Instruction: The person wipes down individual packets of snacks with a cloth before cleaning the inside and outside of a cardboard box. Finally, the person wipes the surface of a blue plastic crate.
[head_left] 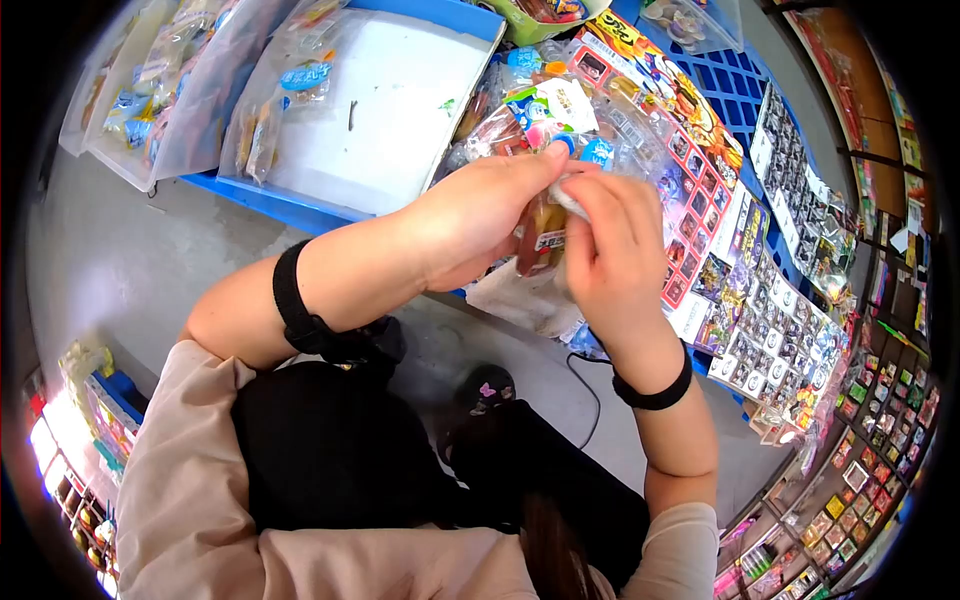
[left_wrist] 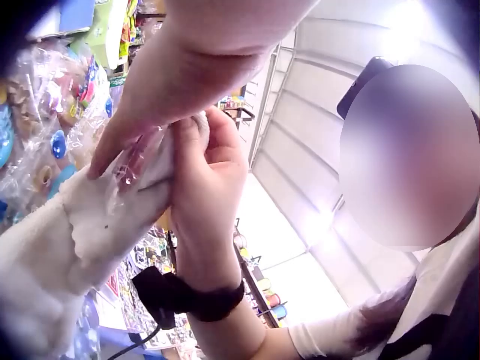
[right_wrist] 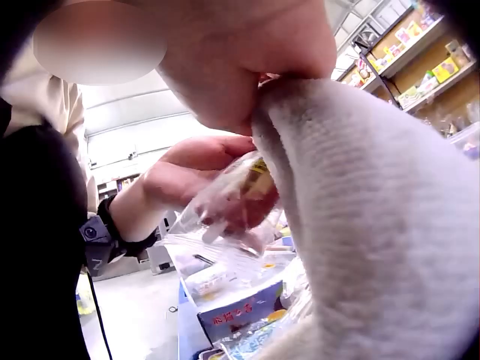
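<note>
At centre of head view, the L hand (head_left: pixel 490 205) grips a clear pkt (head_left: pixel 546 243) w/ brownish contents, thumb up near its top end, fingers curled round behind it. Just right of that, the R hand (head_left: pixel 622 235) pinches a fold of white cloth (head_left: pixel 570 197) btwn thumb & fingers; the R wrist view shows the cloth's bulk hanging below that pinch.

Key relation: pkt sits btwn the two hands, L hand nearer. Its long axis runs roughly up-down in the head frame, top tipped a bit right, lower end free below the hands. Cloth is at the upper-right end; can't tell if it touches the pkt.

Further out: heap of wrapped pkts (head_left: pixel 500 120) just above the hands, printed sheets (head_left: pixel 690 215) to the right, white-based tray (head_left: pixel 400 115) w/ blue rim upper left, plastic tubs (head_left: pixel 190 110) far upper left, blue crate (head_left: pixel 722 90) upper right.
</note>
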